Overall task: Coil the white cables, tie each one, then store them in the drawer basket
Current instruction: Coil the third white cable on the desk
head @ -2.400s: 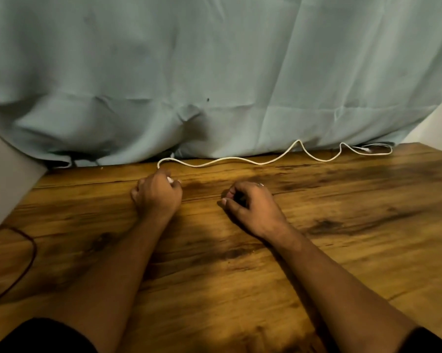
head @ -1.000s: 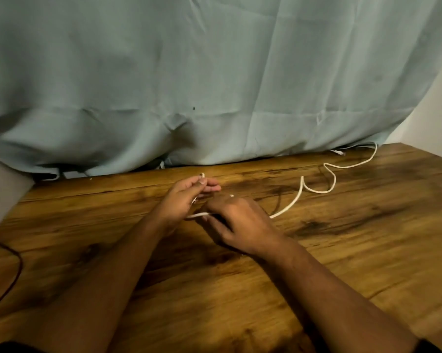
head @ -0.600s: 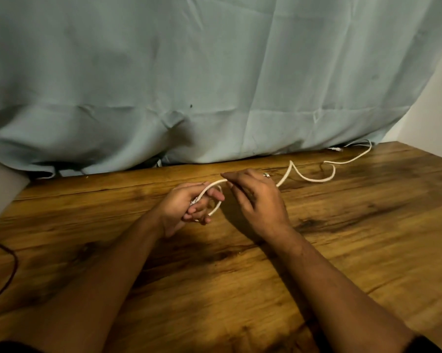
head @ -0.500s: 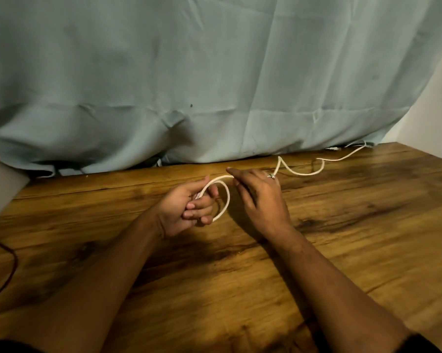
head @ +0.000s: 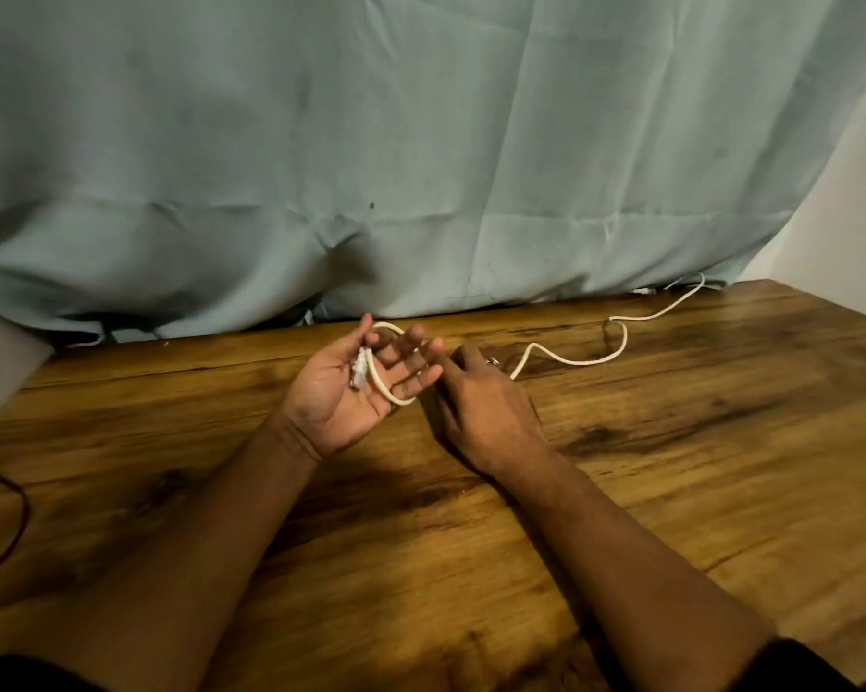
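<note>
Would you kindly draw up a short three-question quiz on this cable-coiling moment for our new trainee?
1. True or false: the white cable is already wound up and tied into a finished coil.
2. Where does the cable's connector lie? A: on the upturned palm of the left hand. B: inside a drawer basket. C: plugged into a wall socket.
3. Fill in the gap: from the hands, the loose length of cable trails to the person's ___ across the wooden table and ends at the foot of the curtain.

Key: 1 false; 2 A; 3 right.
</note>
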Available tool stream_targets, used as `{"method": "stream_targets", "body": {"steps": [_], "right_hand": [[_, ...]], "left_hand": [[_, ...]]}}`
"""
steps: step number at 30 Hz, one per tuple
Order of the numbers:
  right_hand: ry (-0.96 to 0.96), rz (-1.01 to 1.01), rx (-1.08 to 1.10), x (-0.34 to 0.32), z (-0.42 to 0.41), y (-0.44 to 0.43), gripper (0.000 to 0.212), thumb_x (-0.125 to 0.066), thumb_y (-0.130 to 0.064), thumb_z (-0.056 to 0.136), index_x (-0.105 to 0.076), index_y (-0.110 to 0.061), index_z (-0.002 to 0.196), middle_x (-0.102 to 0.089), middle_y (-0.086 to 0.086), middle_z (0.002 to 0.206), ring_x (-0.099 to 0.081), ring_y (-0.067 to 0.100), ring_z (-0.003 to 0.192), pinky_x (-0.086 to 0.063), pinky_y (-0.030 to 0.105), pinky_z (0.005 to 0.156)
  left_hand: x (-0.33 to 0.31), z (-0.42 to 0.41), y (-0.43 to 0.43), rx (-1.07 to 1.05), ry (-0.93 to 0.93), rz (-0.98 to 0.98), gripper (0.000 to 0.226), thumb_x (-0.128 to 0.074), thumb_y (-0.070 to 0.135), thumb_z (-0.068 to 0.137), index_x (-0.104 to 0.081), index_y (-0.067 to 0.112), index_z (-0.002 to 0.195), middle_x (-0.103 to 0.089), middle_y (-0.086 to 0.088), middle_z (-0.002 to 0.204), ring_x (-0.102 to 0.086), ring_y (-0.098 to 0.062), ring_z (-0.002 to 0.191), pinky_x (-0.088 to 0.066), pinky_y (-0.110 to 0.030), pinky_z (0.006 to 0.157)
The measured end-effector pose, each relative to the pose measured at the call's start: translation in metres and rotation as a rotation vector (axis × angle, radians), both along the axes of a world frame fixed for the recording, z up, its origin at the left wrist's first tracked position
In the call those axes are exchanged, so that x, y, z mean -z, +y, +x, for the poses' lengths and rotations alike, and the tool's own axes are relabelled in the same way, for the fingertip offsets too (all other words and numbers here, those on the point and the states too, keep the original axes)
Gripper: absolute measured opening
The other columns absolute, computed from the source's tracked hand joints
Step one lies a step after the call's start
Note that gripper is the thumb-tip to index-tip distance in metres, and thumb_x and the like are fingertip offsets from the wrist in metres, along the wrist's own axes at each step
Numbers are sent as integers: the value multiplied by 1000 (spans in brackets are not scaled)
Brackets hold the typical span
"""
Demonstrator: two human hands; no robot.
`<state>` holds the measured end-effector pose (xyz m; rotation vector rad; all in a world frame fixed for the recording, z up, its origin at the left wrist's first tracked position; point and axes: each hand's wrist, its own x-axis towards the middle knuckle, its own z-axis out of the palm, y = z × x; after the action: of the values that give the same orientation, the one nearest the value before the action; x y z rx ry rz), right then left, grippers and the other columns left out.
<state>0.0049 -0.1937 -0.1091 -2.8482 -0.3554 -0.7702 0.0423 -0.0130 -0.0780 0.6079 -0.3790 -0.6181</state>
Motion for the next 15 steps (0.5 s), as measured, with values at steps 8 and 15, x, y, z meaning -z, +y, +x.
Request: {"method": "stream_targets", "body": {"steps": [8, 15], "right_hand": [[0, -270, 99, 1, 1, 6, 25, -52, -38, 92, -71, -25, 102, -69, 6, 96, -66, 33, 90, -44, 46, 87], [62, -211, -283, -10, -12, 17, 30, -57, -17, 88, -66, -26, 116, -71, -2, 106, -67, 25, 95, -52, 36, 73]], "left_hand": [[-7, 9, 2, -315, 162, -76, 33, -53, 24, 96, -68, 9, 70, -54, -35, 140, -54, -46, 133, -51, -50, 105], [-1, 19, 0, -557, 117, 144, 29, -41, 25, 108, -58, 14, 88, -47, -26, 151, -37, -34, 147, -21, -46, 125]]}}
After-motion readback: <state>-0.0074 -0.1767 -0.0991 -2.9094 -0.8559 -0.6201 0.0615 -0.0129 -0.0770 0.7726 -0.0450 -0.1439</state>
